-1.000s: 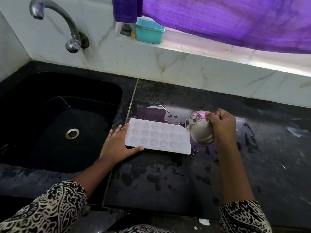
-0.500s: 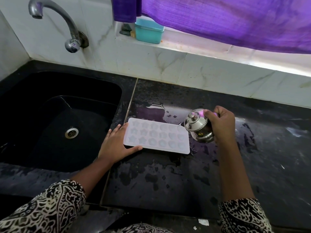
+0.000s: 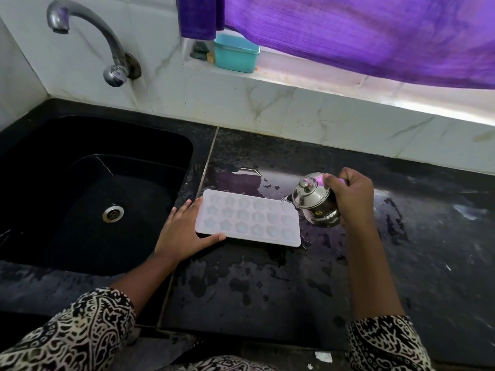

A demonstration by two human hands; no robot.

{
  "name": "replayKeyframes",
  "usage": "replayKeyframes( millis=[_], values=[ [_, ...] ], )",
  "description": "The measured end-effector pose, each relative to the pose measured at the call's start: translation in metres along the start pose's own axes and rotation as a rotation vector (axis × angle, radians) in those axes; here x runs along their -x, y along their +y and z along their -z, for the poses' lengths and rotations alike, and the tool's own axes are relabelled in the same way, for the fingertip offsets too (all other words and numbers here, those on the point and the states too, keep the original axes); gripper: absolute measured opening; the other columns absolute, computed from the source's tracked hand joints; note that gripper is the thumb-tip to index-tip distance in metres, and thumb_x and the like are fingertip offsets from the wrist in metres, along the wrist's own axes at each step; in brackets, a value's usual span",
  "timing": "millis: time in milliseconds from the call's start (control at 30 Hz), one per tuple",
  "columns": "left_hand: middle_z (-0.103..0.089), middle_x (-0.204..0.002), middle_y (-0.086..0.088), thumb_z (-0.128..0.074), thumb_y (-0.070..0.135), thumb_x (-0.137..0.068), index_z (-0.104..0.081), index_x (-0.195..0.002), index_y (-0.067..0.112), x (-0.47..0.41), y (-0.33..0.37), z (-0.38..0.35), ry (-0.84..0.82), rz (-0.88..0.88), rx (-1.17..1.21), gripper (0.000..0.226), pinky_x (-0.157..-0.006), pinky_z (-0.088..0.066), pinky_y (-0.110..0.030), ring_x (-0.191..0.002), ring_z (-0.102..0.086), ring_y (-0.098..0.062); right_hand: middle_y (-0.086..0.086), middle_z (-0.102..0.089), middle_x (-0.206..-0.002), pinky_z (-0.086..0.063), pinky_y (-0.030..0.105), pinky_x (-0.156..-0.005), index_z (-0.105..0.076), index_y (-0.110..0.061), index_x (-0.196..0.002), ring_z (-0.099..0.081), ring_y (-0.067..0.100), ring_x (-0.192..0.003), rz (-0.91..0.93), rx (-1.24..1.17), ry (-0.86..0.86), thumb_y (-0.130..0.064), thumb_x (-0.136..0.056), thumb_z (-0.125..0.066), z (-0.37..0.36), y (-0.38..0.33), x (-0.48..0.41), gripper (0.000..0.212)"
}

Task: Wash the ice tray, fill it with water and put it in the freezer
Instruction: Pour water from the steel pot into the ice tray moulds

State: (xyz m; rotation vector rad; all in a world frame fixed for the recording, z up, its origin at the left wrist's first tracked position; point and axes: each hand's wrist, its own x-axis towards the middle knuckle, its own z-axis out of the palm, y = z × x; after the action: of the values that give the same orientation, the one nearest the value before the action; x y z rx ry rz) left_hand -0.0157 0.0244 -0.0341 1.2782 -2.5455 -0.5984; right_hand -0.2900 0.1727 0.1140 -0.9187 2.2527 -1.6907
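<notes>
A pale lilac ice tray with star and heart shaped cells lies flat on the black counter, just right of the sink. My left hand rests against the tray's left end, thumb along its near edge, fingers spread. My right hand grips a small steel kettle with a knobbed lid. The kettle is tipped toward the tray's far right corner, and a thin stream of water runs from its spout into the tray.
A black sink with a metal drain lies to the left, under a curved steel tap. A teal box stands on the window ledge below a purple curtain. Water is pooled behind the tray.
The kettle has tipped a little less steeply and sits slightly higher beside the tray's right end. My left hand and the tray have stayed in place.
</notes>
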Motion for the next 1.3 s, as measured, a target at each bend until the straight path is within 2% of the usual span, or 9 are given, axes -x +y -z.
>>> replayKeyframes(
  millis=[100,167,333,533,800,967,1133,1300],
  values=[
    [-0.028,-0.159,0.005,-0.045,0.093,-0.062,-0.016,-0.156,0.024,-0.0004,-0.0007,-0.0007,0.007,-0.001,0.005,0.12,-0.122,-0.007,-0.038,-0.149,-0.015,-0.012,-0.002,-0.036,-0.054,-0.033,0.01,-0.041,-0.034,-0.018,-0.057,-0.033,0.002,-0.045,0.013,-0.018,-0.003,-0.008,-0.08,-0.065,0.0006,-0.0014,0.0008,0.04],
    [-0.028,-0.159,0.005,-0.044,0.093,-0.062,-0.016,-0.156,0.024,-0.0005,-0.0011,-0.001,0.005,-0.001,0.002,0.12,-0.122,-0.007,-0.038,-0.149,-0.015,-0.012,-0.001,-0.036,-0.055,-0.033,0.009,-0.041,-0.034,-0.018,-0.057,-0.033,0.005,-0.047,0.019,-0.015,-0.005,-0.008,-0.081,-0.065,0.0014,-0.0016,0.001,0.04],
    [-0.028,-0.159,0.005,-0.045,0.092,-0.061,-0.016,-0.156,0.024,0.0002,0.0002,-0.0003,0.007,0.002,0.008,0.12,-0.122,-0.007,-0.038,-0.149,-0.015,-0.012,-0.002,-0.038,-0.055,-0.035,0.009,-0.041,-0.036,-0.018,-0.058,-0.035,0.002,-0.046,-0.002,-0.04,0.001,-0.009,-0.081,-0.065,0.0021,-0.0018,0.0024,0.038],
    [-0.027,-0.16,0.005,-0.045,0.092,-0.062,-0.015,-0.156,0.024,-0.0001,-0.0001,0.0003,-0.004,0.002,0.005,0.12,-0.122,-0.007,-0.038,-0.15,-0.014,-0.013,-0.001,-0.039,-0.056,-0.036,0.009,-0.042,-0.037,-0.017,-0.058,-0.037,0.009,-0.051,0.004,-0.043,0.004,-0.008,-0.081,-0.065,0.0023,-0.0031,0.0022,0.037],
    [-0.028,-0.159,0.005,-0.043,0.094,-0.06,-0.016,-0.156,0.024,0.0002,-0.0011,0.0002,0.003,-0.006,0.011,0.121,-0.122,-0.008,-0.038,-0.149,-0.016,-0.013,-0.003,-0.04,-0.054,-0.035,0.009,-0.041,-0.037,-0.018,-0.058,-0.038,-0.003,-0.042,-0.012,-0.062,0.004,-0.007,-0.081,-0.065,0.0008,-0.0019,0.0023,0.038],
    [-0.029,-0.159,0.003,-0.047,0.091,-0.062,-0.017,-0.156,0.023,0.0011,0.0015,0.0017,0.007,-0.001,0.014,0.12,-0.122,-0.007,-0.038,-0.149,-0.016,-0.014,-0.003,-0.04,-0.054,-0.036,0.009,-0.041,-0.037,-0.018,-0.057,-0.038,-0.002,-0.042,-0.017,-0.07,0.003,-0.007,-0.081,-0.065,0.0,-0.0008,0.0012,0.038],
    [-0.029,-0.159,0.004,-0.041,0.095,-0.061,-0.016,-0.155,0.024,-0.0001,-0.0014,-0.0005,0.001,-0.012,0.015,0.121,-0.122,-0.008,-0.039,-0.149,-0.016,-0.014,-0.004,-0.039,-0.053,-0.035,0.01,-0.041,-0.036,-0.019,-0.056,-0.036,-0.002,-0.042,-0.029,-0.094,0.009,-0.007,-0.08,-0.065,-0.0003,0.0002,0.001,0.039],
    [-0.029,-0.159,0.005,-0.04,0.095,-0.06,-0.017,-0.155,0.024,0.0003,-0.0004,0.0005,0.0,-0.014,0.015,0.121,-0.122,-0.007,-0.039,-0.149,-0.016,-0.014,-0.012,-0.038,-0.043,-0.034,0.015,-0.044,-0.034,-0.019,-0.056,-0.033,0.002,-0.043,-0.101,-0.203,0.04,-0.007,-0.079,-0.065,0.0015,0.0041,-0.0021,0.04]
  ],
)
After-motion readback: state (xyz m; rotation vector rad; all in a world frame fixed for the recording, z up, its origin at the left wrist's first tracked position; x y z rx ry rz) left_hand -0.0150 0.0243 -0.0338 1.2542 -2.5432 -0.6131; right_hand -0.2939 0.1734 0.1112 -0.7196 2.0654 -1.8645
